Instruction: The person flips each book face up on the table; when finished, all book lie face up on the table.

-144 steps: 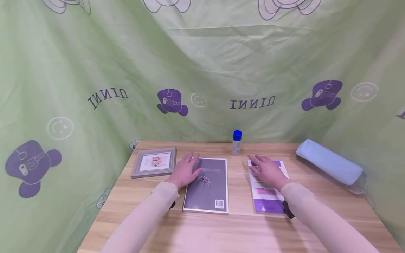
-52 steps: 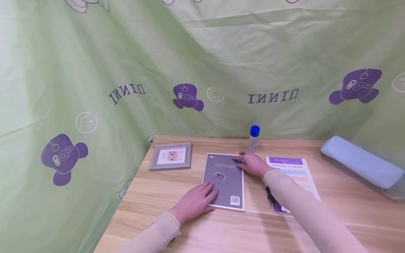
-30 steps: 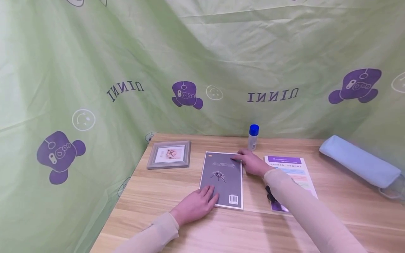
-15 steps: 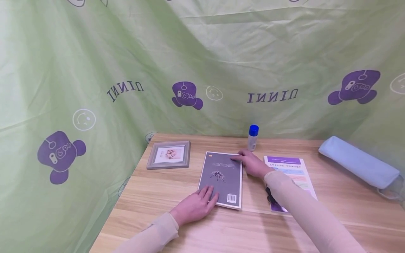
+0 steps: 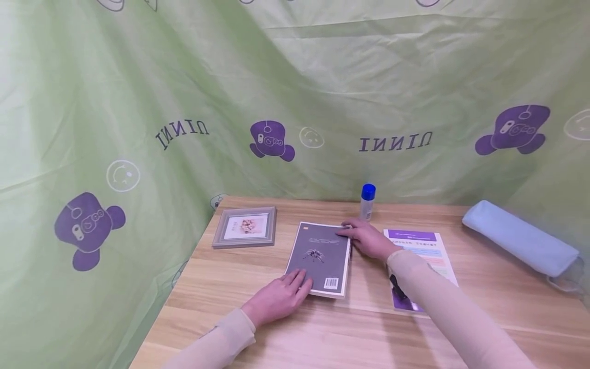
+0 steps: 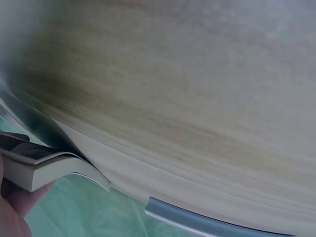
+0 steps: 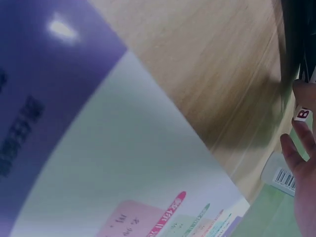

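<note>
A grey book (image 5: 322, 264) with a spider picture and a barcode lies cover up at the middle of the table, slightly tilted. My left hand (image 5: 278, 299) grips its lower left corner, fingers on the cover. In the left wrist view, the page block of the grey book (image 6: 49, 170) shows between thumb and fingers, with one cover flaring away. At its upper right edge my right hand (image 5: 369, 241) holds the book, index finger stretched over the cover. The right wrist view shows my right hand (image 7: 305, 173) at the spine, beside a small lettered label.
A purple and white book (image 5: 444, 256) lies under my right forearm. Behind my right hand stands a bottle with a blue cap (image 5: 367, 192). A picture frame (image 5: 221, 233) lies at the left, a light blue pouch (image 5: 521, 238) at the right. A green curtain (image 5: 322, 66) backs the wooden table (image 5: 203, 287).
My right hand has gone from the purple book to the grey book's upper right edge, my left hand down to its lower left corner. Lately the book's near edge has risen and its thickness shows.
</note>
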{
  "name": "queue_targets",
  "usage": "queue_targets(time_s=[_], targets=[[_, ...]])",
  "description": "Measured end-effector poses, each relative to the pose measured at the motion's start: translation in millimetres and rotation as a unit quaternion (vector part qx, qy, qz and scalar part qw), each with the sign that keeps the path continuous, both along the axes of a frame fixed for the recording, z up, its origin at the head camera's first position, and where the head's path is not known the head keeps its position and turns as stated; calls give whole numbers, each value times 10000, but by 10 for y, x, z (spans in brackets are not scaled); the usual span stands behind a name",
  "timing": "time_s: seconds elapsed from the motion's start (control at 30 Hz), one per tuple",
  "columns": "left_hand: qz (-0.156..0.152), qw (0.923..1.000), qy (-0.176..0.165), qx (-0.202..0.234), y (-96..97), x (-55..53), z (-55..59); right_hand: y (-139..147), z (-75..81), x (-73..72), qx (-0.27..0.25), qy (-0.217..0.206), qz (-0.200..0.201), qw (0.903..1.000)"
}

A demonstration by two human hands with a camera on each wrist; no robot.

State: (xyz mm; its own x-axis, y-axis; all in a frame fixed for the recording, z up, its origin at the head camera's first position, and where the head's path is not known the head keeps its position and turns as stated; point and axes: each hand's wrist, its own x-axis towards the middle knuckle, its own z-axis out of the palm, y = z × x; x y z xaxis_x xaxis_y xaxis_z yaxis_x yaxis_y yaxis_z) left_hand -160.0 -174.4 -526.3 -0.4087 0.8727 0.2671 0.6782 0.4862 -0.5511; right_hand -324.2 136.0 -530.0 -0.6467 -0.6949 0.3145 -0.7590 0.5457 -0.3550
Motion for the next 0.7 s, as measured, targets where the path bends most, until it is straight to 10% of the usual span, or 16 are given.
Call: queue_targets(time_s=[0.7], targets=[[-140, 9888, 76, 1481, -104, -80, 110, -13, 101, -2, 211, 339, -228, 9989]])
